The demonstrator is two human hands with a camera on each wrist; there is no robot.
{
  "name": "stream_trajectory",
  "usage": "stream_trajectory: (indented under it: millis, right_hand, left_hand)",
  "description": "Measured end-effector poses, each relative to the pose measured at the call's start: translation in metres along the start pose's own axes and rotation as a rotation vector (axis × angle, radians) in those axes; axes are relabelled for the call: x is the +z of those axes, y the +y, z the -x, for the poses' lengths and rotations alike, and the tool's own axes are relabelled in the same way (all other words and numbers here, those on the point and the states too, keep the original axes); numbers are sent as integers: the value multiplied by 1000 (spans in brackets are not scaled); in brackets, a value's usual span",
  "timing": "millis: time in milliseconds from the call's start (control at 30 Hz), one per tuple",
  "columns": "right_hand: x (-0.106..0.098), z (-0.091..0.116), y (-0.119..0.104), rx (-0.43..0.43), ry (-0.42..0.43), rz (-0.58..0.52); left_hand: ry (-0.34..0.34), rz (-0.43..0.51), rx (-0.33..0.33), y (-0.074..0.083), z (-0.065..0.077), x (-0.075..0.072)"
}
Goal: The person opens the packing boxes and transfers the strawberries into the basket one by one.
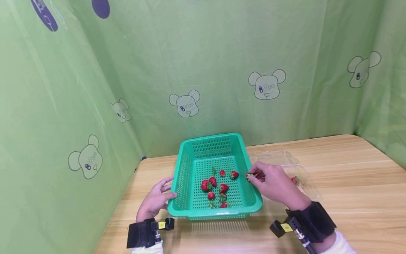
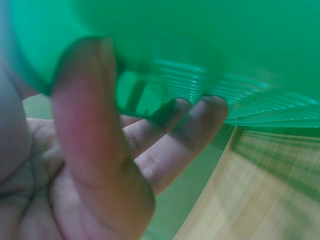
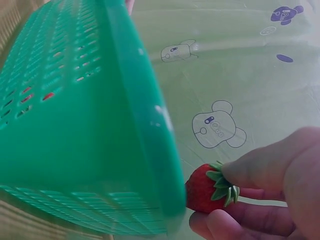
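Note:
A green plastic basket (image 1: 209,213) with slotted walls holds several red strawberries (image 1: 205,185) with green leaves on its floor. At its left side, my left hand (image 1: 156,198) grips the rim. The thumb (image 2: 90,125) lies over the rim, and the other fingers (image 2: 185,135) reach along the outside wall. My right hand (image 1: 272,180) is at the opposite rim, pinching a single strawberry (image 3: 204,189) between thumb and fingers. In the right wrist view its leafy top faces the hand and its red tip overlaps the rim.
Right of the basket, partly behind my right hand, a clear plastic box (image 1: 306,178) with its lid open holds a strawberry (image 1: 294,180). Everything stands on a wooden table (image 1: 355,183). A green curtain (image 1: 222,53) with bear prints hangs behind and at the sides.

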State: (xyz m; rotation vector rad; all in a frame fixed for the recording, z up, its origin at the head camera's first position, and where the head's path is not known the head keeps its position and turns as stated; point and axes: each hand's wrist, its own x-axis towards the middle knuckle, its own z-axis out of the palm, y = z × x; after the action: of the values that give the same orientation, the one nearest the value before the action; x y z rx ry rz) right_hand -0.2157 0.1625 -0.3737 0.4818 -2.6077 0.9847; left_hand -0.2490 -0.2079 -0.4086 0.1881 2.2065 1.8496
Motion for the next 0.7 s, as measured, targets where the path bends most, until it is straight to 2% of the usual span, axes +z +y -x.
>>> stream_trajectory:
  millis: [233, 467, 567, 700]
  right_hand:
    - [5, 0, 2, -7, 7, 10]
    - [-4, -1, 10, 19, 24, 32]
    - [-7, -1, 20, 85, -20, 33]
    - [-10, -2, 34, 175, -131, 44]
  left_hand:
    - [5, -7, -1, -1, -1, 0]
    - [19, -15, -9, -1, -1, 1]
    - [23, -17, -6, 1, -1, 1]
    - [28, -15, -9, 2, 0, 3]
